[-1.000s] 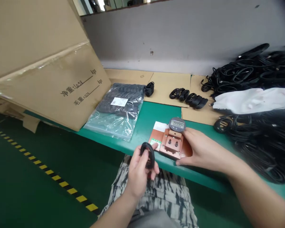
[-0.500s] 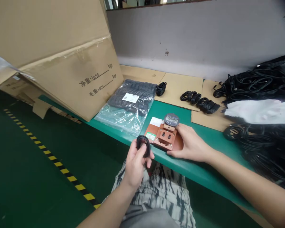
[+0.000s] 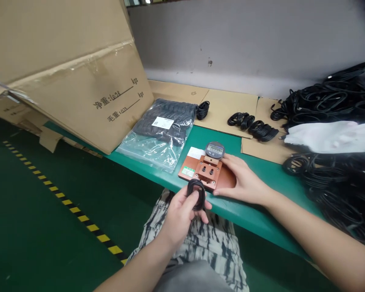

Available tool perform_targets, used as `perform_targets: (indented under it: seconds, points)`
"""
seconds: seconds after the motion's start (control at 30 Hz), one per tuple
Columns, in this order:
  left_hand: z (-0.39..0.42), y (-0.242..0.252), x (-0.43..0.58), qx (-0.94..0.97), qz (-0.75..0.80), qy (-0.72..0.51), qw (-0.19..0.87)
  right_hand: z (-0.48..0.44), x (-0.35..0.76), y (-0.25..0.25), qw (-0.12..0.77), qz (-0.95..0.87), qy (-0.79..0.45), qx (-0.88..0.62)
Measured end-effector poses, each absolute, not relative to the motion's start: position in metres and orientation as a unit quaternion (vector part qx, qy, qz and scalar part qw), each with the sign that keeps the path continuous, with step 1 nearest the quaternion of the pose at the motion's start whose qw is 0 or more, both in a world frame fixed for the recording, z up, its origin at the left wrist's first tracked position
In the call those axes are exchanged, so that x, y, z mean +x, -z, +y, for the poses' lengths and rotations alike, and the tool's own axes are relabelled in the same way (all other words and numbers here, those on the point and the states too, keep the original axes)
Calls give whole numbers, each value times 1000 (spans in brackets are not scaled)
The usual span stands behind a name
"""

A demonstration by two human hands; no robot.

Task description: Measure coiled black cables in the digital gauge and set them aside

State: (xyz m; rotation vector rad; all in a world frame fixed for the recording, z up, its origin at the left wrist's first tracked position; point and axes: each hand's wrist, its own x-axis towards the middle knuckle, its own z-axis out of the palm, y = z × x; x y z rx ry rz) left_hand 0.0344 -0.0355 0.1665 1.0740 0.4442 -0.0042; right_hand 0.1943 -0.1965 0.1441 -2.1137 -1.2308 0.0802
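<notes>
1. Copper-coloured gauge fixture [image 3: 208, 174] is set on the green table [image 3: 220, 136], near edge, centre. Digital dial [image 3: 215, 150] is mounted at its far side; "0.000" is shown on the display.
2. Base is labelled twice, both at left: white label [image 3: 196, 153] farther back, green-and-white sticker [image 3: 187, 171] nearer. Neither can be read at this size.
3. Black cable coil [image 3: 202, 196] is pinched in the left hand [image 3: 182, 211], thumb through the loop, just in front of the fixture's near edge. Contact between coil and fixture cannot be told.
4. Fixture's right end is grasped by the right hand [image 3: 241, 180]: thumb at the near edge, fingers at the far side by the dial.
5. Large carton [image 3: 79, 97] at left is printed "净重: ___ kgs" and, below, "毛重: ___ kgs". Both blanks are filled in by hand; digits are too rough to be sure of.
6. Clear bag [image 3: 147, 150] of cables is laid between carton and fixture. White bag label [image 3: 162, 123] is stuck on; text too small.
7. Loose coils [image 3: 263, 131] are lined up on cardboard [image 3: 225, 106] at the far side.
8. Cable pile [image 3: 325, 99] is heaped at right, partly covered by a white sheet [image 3: 328, 138].
9. Small dark mark [image 3: 210, 62] is seen on the far wall [image 3: 246, 44]; illegible.
</notes>
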Motion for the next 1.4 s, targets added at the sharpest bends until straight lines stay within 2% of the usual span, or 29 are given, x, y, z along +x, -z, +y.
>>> perform_targets:
  seconds: [0.2, 0.3, 0.47, 0.67, 0.9, 1.13, 1.4]
  points:
    - [-42, -169, 35, 533, 183, 13, 826, -209, 190, -150, 435, -400, 66, -804]
    - [-45, -170, 35, 552, 186, 17, 813, -209, 181, -159, 475, -448, 106, -750]
    - [-51, -176, 37, 598, 186, 16, 779, -206, 164, -162, 464, -577, -44, -670]
    - [-51, -180, 39, 600, 185, 26, 778, -204, 159, -163, 539, -496, -165, -661]
    - [-52, -171, 37, 628, 173, 46, 757, -203, 155, -164, 561, -441, -303, -632]
    - [-56, -161, 38, 630, 184, -8, 754, -200, 154, -159, 571, -402, -328, -637]
    - [-53, -165, 44, 622, 173, -8, 764, -201, 148, -162, 556, -456, -265, -642]
